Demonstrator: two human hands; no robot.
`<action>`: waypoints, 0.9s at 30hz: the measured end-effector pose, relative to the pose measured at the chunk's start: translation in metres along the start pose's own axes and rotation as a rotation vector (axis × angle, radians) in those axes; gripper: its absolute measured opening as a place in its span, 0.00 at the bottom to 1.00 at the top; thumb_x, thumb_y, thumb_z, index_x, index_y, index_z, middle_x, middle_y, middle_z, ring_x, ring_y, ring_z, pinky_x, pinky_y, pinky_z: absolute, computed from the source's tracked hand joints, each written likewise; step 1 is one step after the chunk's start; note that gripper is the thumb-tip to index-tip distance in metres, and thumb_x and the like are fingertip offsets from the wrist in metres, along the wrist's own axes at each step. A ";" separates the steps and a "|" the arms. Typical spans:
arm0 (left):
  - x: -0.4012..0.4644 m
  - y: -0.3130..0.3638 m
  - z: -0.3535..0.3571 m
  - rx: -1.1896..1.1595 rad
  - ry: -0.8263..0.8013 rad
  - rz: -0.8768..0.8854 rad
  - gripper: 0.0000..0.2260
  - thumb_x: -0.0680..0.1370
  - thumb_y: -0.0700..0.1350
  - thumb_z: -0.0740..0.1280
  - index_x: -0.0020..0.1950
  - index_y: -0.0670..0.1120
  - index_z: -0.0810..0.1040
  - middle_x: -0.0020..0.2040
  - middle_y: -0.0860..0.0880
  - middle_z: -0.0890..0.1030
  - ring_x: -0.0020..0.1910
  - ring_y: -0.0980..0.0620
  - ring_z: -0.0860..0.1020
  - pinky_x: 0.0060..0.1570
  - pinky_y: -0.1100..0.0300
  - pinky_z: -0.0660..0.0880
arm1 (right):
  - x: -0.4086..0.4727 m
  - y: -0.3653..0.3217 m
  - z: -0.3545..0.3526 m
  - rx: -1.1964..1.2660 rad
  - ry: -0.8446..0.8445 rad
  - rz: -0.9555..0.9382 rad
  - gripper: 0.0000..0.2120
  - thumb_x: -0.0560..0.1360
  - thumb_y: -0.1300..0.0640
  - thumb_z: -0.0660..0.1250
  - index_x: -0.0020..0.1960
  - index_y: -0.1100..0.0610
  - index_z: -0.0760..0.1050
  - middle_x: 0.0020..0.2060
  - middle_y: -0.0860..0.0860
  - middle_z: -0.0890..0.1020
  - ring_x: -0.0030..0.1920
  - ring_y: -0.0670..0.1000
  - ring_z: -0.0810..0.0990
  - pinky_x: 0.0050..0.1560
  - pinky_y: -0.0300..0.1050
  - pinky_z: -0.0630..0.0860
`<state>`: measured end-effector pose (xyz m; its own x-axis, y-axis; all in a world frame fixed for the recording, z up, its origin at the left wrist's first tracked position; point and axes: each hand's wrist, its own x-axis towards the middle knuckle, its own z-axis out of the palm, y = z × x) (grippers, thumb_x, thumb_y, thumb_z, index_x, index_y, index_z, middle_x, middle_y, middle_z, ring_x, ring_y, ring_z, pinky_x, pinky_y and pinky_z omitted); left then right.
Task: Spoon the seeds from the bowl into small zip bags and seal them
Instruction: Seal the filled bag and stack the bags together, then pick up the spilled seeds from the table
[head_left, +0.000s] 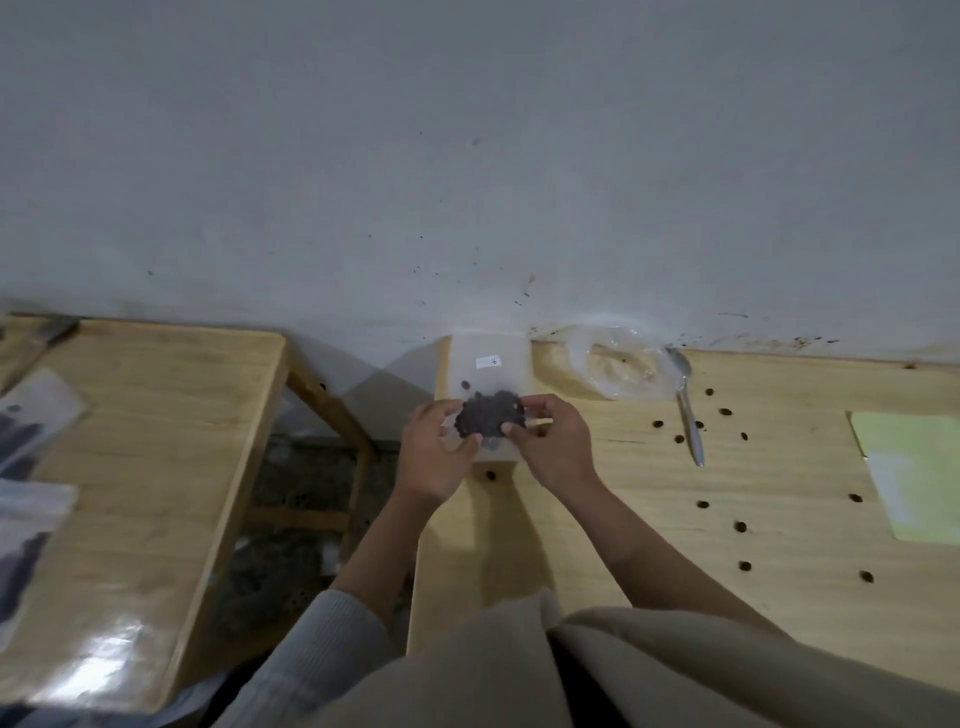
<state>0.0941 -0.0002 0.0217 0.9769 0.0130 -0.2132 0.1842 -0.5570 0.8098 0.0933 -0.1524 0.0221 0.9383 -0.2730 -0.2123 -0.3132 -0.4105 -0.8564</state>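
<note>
Sealing step, prob: left hand (434, 453) & right hand (551, 442) pinch seed-filled bag (488, 387); next, press zip along.

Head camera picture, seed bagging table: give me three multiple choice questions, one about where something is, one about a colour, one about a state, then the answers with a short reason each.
1. Where does the spoon lie?
A. On the table, to the right of the hands
B. In the left hand
C. On the side table at the left

2. What colour are the seeds in the zip bag?
A. White
B. Dark, near black
C. Bright green

3. What is the state of the zip bag?
A. Lying untouched on the table
B. Hanging on the wall
C. Held by the left hand and the right hand

Answers: 1 A, the spoon rests on the wood beside the crumpled clear plastic. 2 B, the seeds form a dark mass inside the clear bag. 3 C, fingers of both hands pinch the bag at its sides.
</note>
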 end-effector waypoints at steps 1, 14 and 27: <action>0.005 -0.003 0.001 0.034 0.006 0.009 0.19 0.75 0.44 0.71 0.64 0.45 0.74 0.63 0.46 0.72 0.59 0.48 0.72 0.61 0.53 0.71 | 0.005 0.001 0.004 -0.050 -0.001 -0.011 0.17 0.69 0.60 0.75 0.56 0.60 0.78 0.49 0.53 0.78 0.47 0.50 0.78 0.41 0.28 0.72; 0.016 -0.016 0.013 0.177 0.099 0.023 0.23 0.77 0.50 0.66 0.71 0.45 0.68 0.70 0.45 0.66 0.68 0.43 0.62 0.67 0.54 0.57 | 0.012 0.014 0.008 -0.255 0.063 -0.073 0.17 0.74 0.53 0.69 0.60 0.58 0.75 0.56 0.57 0.72 0.56 0.57 0.74 0.55 0.48 0.74; -0.088 -0.081 0.059 0.702 -0.104 0.201 0.32 0.78 0.57 0.52 0.72 0.34 0.63 0.74 0.34 0.60 0.74 0.35 0.59 0.69 0.41 0.59 | -0.048 0.058 0.025 -0.433 -0.171 -0.284 0.14 0.72 0.59 0.68 0.57 0.59 0.79 0.49 0.57 0.78 0.49 0.58 0.78 0.46 0.49 0.76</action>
<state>-0.0126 -0.0051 -0.0572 0.9629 -0.2044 -0.1763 -0.1439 -0.9412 0.3056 0.0341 -0.1412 -0.0295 0.9940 0.0313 -0.1048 -0.0416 -0.7780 -0.6269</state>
